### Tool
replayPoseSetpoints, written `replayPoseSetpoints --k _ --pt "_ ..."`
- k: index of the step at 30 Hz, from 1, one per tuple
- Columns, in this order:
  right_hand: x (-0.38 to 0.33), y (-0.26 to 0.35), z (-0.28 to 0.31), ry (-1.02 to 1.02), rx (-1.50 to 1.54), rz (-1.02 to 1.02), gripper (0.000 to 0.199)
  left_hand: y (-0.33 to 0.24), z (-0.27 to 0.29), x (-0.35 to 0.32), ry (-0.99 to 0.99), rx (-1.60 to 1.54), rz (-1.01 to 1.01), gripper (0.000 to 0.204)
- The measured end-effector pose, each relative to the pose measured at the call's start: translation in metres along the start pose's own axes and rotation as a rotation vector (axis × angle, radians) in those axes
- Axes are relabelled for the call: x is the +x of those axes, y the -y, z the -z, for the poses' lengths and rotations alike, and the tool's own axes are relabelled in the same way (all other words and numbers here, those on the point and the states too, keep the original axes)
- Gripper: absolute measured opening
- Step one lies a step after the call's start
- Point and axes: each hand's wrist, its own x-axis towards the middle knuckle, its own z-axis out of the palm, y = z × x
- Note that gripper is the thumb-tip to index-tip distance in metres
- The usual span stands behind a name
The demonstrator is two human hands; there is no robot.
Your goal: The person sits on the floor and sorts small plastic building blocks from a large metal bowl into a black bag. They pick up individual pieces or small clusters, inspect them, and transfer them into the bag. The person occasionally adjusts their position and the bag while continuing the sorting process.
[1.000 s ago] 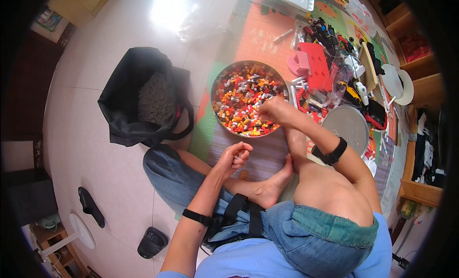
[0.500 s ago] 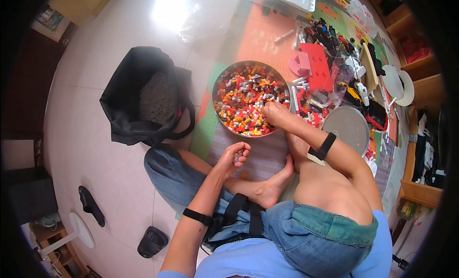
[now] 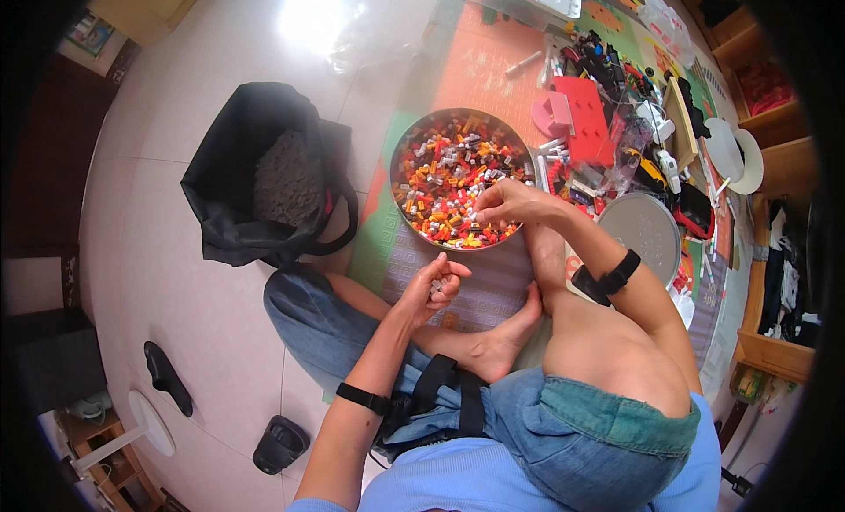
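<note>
A round metal tin full of small plastic bricks in red, orange, yellow, white and black stands before my crossed legs. Over its near right part is my right hand, thumb and finger pinched on a small white brick. Just outside the near rim I hold my left hand with the palm turned up and the fingers curled. Several whitish bricks lie in that palm, partly covered by the fingers.
To the left stands an open black bag with grey material inside. A round grey lid lies right of the tin. Beyond it are a red plate, white markers and piled toys. Black slippers rest on the floor, and wooden shelves line the right.
My right hand has lifted slightly out of the bricks, with a white one now showing at its fingertips. My left hand has shifted slightly toward the tin, its thumb and index finger looser.
</note>
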Motion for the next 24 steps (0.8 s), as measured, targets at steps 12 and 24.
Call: replayPoseSetpoints --k 12,24 --pt "0.005 0.018 -0.009 -0.285 -0.714 0.211 0.012 0.005 0.008 0.003 0.036 -0.024 -0.036 0.036" --pt "0.031 -0.022 -0.023 -0.355 -0.952 0.331 0.036 0.000 0.004 0.003 0.033 -0.021 -0.033 0.014"
